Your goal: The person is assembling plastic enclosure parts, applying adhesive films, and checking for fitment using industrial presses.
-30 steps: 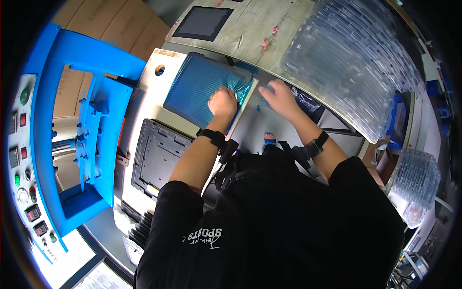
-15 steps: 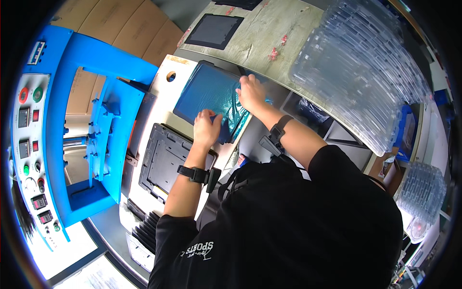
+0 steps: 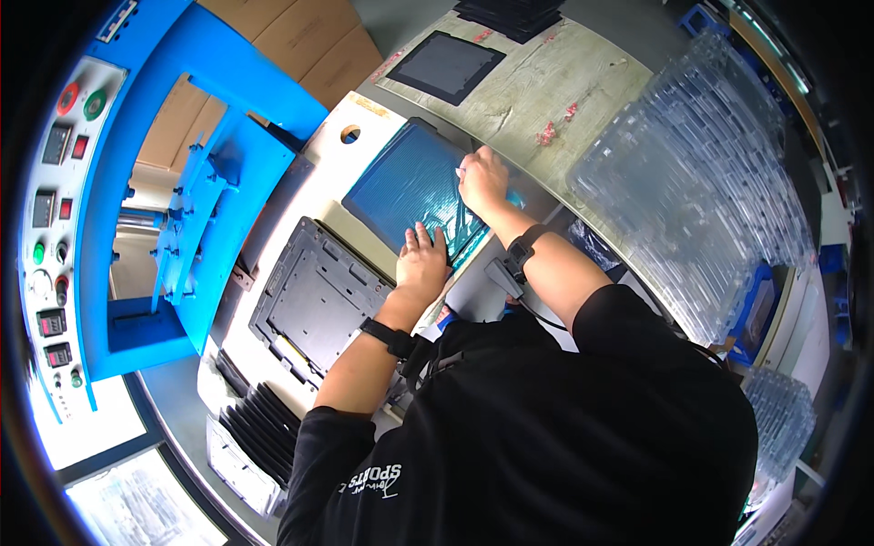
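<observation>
A dark flat panel covered with shiny blue film (image 3: 401, 177) lies on the pale bench in front of me. The film is wrinkled towards its near right side. My left hand (image 3: 423, 264) rests on the panel's near edge with fingers stretched out and apart. At the panel's right edge, my right hand (image 3: 483, 180) has its fingers pinched together, seemingly on the film's edge; the fingertips partly hide the grip. A bit of teal film shows beside that wrist. Left of my left hand lies a black plastic frame tray (image 3: 314, 296) with a recessed inside.
A blue press machine (image 3: 246, 182) with a control panel stands at the left. A wooden table (image 3: 519, 100) beyond carries a dark flat panel (image 3: 446, 66) and a black stack (image 3: 514, 16). Clear plastic trays (image 3: 683, 182) are piled at the right. Black panels (image 3: 259, 428) stand near left.
My left hand has opened from curled fingers to spread ones, laid on the film's near edge. The right hand stays pinched at the right edge. The whole view has shifted slightly.
</observation>
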### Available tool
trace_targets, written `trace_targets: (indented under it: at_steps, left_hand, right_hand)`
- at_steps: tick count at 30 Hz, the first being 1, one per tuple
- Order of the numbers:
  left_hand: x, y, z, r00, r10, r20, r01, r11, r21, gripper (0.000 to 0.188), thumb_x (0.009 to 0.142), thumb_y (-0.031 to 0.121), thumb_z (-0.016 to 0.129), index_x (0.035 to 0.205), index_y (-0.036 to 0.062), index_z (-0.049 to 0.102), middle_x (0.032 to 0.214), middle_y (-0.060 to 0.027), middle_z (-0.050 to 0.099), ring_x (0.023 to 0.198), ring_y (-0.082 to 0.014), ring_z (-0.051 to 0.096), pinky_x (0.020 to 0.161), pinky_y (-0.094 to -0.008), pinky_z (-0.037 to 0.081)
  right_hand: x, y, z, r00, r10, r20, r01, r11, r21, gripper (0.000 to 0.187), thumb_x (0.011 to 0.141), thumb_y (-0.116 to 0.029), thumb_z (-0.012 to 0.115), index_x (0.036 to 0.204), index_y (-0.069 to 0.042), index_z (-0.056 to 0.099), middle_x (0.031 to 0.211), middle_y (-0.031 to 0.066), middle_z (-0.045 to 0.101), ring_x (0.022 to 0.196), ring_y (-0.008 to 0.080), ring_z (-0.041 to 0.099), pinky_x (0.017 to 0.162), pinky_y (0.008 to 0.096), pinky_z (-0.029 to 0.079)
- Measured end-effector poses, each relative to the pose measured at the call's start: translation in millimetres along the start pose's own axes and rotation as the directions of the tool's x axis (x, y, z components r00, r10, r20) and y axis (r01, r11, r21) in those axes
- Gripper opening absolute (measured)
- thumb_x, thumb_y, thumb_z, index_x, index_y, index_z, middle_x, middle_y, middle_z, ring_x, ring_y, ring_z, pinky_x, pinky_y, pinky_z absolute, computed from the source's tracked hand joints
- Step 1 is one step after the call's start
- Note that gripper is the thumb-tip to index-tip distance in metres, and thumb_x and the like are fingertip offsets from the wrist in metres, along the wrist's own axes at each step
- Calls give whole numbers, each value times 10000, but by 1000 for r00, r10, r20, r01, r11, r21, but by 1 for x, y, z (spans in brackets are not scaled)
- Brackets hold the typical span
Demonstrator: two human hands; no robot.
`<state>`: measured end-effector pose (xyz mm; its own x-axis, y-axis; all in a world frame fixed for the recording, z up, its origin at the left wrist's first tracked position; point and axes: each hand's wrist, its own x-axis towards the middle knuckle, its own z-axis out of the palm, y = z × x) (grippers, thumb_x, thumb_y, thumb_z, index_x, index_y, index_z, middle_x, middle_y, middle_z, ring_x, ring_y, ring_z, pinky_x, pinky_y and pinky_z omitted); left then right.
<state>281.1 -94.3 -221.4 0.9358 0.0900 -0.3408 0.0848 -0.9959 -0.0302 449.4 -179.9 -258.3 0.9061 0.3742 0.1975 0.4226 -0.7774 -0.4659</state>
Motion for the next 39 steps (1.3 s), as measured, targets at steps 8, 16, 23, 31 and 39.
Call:
trace_targets:
  at_steps: [8, 16, 23, 31, 39]
  left_hand:
    - [4, -6, -2, 996, 14, -93, -22, 996, -89, 622, 776, 255, 704, 1298, 20, 460, 1343, -289, 438, 1223, -402, 481, 975, -430, 453]
    - [0, -11, -16, 999, 42, -17, -43, 992, -120, 557, 809, 309, 670, 1234, 0, 484, 1365, -283, 418, 1233, -403, 466, 987, -432, 440]
    - [-7, -25, -18, 995, 100, -15, -100, 969, -226, 597, 801, 331, 671, 1263, 3, 485, 1390, -262, 399, 1266, -373, 440, 998, -417, 431]
    - [-4, -33, -23, 990, 143, 6, -137, 955, -263, 569, 831, 351, 640, 1257, 2, 496, 1408, -242, 388, 1291, -354, 416, 1021, -407, 409]
    - [-5, -31, -27, 989, 139, 55, -123, 964, -235, 592, 855, 372, 610, 1290, -2, 462, 1431, -237, 357, 1316, -354, 382, 1035, -405, 395]
  right_hand:
    - [-15, -1, 2, 910, -390, 140, 379, 920, 102, 176, 802, -219, 665, 874, -64, 625, 970, 103, 544, 936, 302, 550, 800, 434, 443]
    - [64, -30, 29, 976, -218, 3, 213, 955, 209, 247, 789, -227, 688, 990, -107, 608, 953, 139, 601, 952, 325, 590, 831, 446, 460]
    - [118, -35, 74, 998, -65, 20, 58, 966, 251, 169, 788, -212, 701, 945, -158, 666, 1005, 118, 604, 999, 308, 568, 856, 412, 457]
    - [148, -23, 79, 982, -51, 182, -33, 903, 429, 191, 767, -212, 736, 871, -77, 648, 995, 164, 606, 943, 324, 605, 815, 399, 485]
    - [152, -19, 71, 951, -261, 166, 209, 938, 275, 160, 784, -193, 713, 842, -74, 624, 910, 134, 597, 881, 313, 594, 780, 389, 470]
